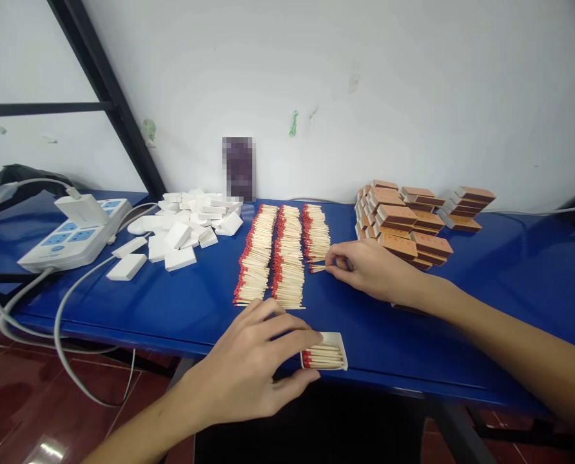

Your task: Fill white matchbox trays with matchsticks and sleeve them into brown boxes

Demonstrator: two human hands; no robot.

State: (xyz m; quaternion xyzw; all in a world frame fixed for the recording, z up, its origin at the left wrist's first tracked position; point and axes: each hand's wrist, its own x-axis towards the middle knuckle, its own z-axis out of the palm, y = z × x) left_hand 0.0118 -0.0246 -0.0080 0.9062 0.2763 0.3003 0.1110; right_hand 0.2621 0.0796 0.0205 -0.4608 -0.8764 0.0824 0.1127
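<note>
My left hand (253, 364) rests at the table's front edge, fingers closed round the left end of a small white tray (338, 338) holding several red-tipped matches. My right hand (369, 267) reaches to the near end of the rightmost of three rows of matches (287, 254). Its thumb and fingers pinch a few matches (316, 265) there. The rows lie side by side in the middle of the blue table (171, 303).
A pile of white inner trays (185, 229) lies at the left, a stack of brown matchbox sleeves (410, 222) at the back right. A white power strip (75, 232) with grey cables (7, 258) sits at the far left. A black metal frame (108, 90) leans by the wall.
</note>
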